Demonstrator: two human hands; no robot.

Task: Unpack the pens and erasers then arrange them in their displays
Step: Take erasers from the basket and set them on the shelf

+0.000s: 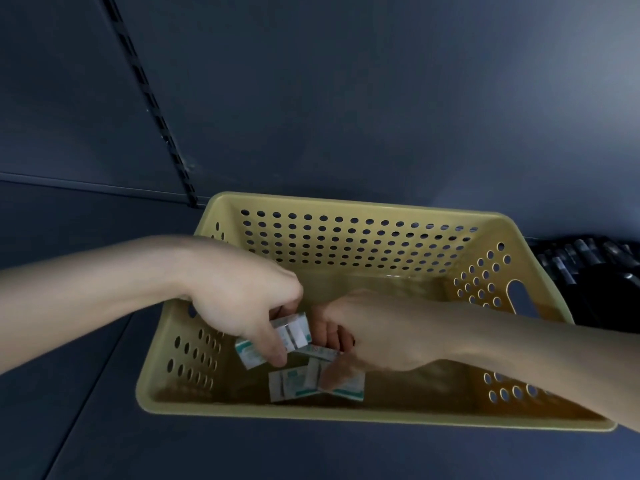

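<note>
While the teal print on their white wrappers is too blurred to read, my left hand [242, 306] grips a stack of erasers [292, 332] low inside the yellow basket [346, 416], long axes slanting near-left to far-right. My right hand [370, 336] touches loose erasers [294, 384] flat on the basket floor; whether it grips, I cannot tell.

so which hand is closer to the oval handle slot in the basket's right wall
Right. The right hand is in the middle of the basket, left of the handle slot; the left hand is farther, at the left wall, holding erasers.
</note>
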